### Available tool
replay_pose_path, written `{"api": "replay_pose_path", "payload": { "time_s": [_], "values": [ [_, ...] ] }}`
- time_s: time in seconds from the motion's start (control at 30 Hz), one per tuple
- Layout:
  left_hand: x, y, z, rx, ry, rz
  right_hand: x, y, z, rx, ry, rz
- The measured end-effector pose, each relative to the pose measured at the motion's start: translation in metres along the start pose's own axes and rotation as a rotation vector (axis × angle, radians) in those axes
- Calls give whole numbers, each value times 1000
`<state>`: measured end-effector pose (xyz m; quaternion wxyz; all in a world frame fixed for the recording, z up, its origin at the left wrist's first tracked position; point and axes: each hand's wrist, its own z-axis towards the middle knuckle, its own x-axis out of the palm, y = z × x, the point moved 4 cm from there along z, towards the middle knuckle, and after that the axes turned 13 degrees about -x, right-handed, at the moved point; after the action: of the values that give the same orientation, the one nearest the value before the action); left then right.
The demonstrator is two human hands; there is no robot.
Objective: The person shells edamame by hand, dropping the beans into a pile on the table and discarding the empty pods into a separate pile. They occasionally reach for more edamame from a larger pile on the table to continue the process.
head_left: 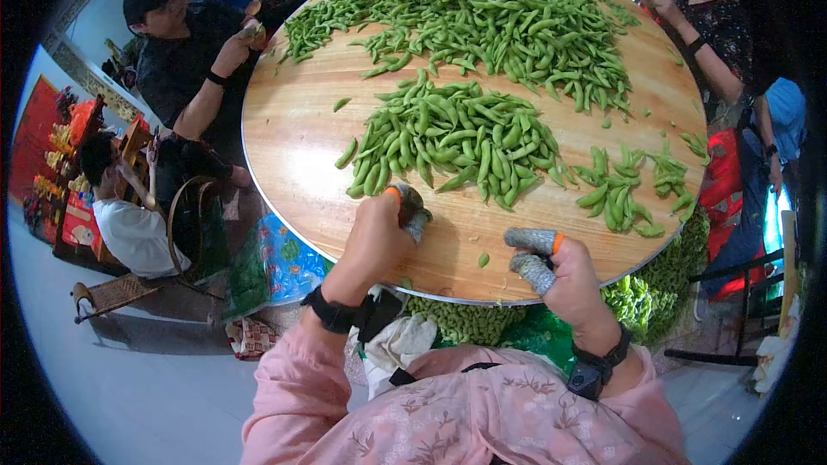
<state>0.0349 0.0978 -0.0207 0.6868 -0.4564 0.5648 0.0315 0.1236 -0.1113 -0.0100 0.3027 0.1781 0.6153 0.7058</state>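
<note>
My left hand (pixel 379 228) is closed at the near edge of the small pile of green soybean pods (pixel 457 133). Grey covers wrap its thumb and forefinger, with an orange band at one base. Whatever its fingertips hold, if anything, is hidden. My right hand (pixel 564 280) is over the table's near right part, its grey-covered thumb and forefinger stretched out and slightly apart, with no pod visible between them. A single small green pod (pixel 483 259) lies on the wooden round table (pixel 301 146) between my hands.
A large heap of pods (pixel 491 17) covers the far side. Smaller clusters (pixel 616 189) lie at the right. Below the near rim, shelled green beans (pixel 469 320) are in view. People sit left and right, including one in a black cap (pixel 185 60). A woven chair (pixel 138 280) stands left.
</note>
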Motion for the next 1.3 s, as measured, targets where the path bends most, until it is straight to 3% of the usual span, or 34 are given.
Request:
{"api": "replay_pose_path", "payload": {
  "time_s": [0.03, 0.07, 0.1, 0.13, 0.17, 0.23, 0.4, 0.53, 0.63, 0.73, 0.8, 0.93, 1.3],
  "values": [
    [0, -6, -8, 2, 3, 0, 5, -2, 1, 6, 25, 89],
    [0, -15, -20, -26, 146, -424, 7, 0, 3, 8, 20, 88],
    [3, -22, -31, -57, 290, -848, 12, 2, 5, 74, 26, 293],
    [7, -25, -39, -20, 380, -895, 16, 2, 6, 140, 31, 499],
    [8, -29, -44, -22, 386, -896, 14, 1, 7, 144, 27, 497],
    [11, -42, -56, 64, 460, -725, 22, -3, 5, 291, 146, 826],
    [22, -51, -66, 27, 579, -986, 20, -6, 1, 248, 95, 681],
    [23, -52, -69, -25, 550, -773, 17, -1, 3, 35, 69, 404],
    [27, -52, -72, -34, 634, -569, 17, -2, 0, -25, 71, 298],
    [25, -52, -74, -34, 514, -679, 13, 1, -1, -18, -70, 242],
    [15, -55, -76, 192, 168, -381, 10, 1, -3, 56, -31, 307],
    [16, -58, -77, 231, 165, -305, 14, 1, -12, 203, 99, 446],
    [9, -67, -83, 377, 129, -60, 17, 8, -13, 164, 99, 432]
  ]
}}
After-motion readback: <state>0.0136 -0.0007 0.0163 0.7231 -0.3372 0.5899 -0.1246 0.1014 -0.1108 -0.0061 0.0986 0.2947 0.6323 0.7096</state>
